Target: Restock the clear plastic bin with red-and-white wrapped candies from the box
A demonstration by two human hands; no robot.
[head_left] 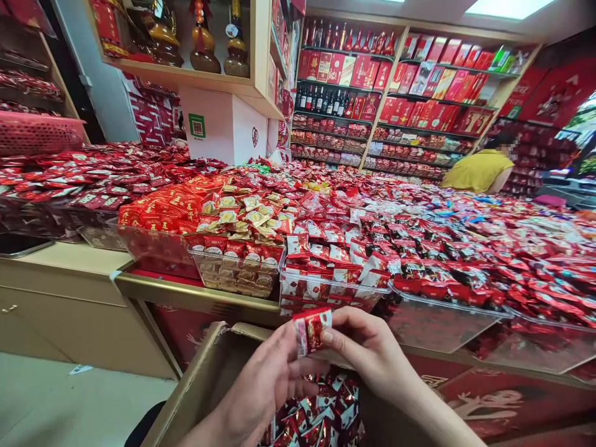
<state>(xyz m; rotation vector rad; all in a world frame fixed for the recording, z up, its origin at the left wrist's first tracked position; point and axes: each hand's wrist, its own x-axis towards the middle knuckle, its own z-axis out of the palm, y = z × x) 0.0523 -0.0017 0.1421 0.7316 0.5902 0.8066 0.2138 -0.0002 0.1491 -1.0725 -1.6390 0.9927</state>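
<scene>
A small red and white candy packet is pinched between the thumb and fingers of my right hand. My left hand is beside the packet's left edge, its fingers apart and slightly blurred. Below both hands is an open cardboard box with many red, white and dark packets inside. Just beyond the hands stands a clear bin heaped with similar red and white packets.
Clear bins of durian-labelled packets and red packets stand to the left. Dark red packets fill bins on the right. A person in a yellow top is behind the display. A wooden cabinet overhangs the upper left.
</scene>
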